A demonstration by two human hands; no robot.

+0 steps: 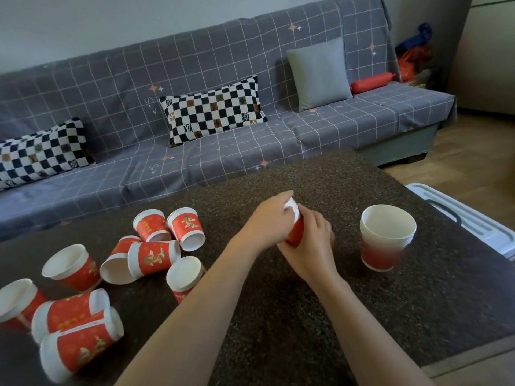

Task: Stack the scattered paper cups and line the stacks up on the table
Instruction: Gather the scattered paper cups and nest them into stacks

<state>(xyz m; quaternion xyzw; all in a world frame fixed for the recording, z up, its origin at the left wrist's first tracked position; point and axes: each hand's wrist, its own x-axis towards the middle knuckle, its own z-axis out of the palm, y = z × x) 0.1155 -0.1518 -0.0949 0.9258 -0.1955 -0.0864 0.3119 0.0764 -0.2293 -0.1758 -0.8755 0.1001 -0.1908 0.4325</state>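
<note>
Both hands meet over the middle of the dark speckled table (pixel 278 316). My left hand (pixel 267 221) and my right hand (pixel 312 243) together grip a small stack of red paper cups (pixel 295 232), tilted, with white rims showing at the top. An upright stack of several nested cups (pixel 386 238) stands to the right of my hands. Several loose red cups lie scattered on the left: one cluster (pixel 156 252) near the middle left, another group (pixel 72 327) at the near left corner, and one cup (pixel 185 277) half hidden behind my left forearm.
A grey checked sofa (pixel 195 151) with chequered cushions (pixel 214 110) runs behind the table. A white plastic bin lid (pixel 468 218) sits beyond the table's right edge. Wooden floor shows at the right.
</note>
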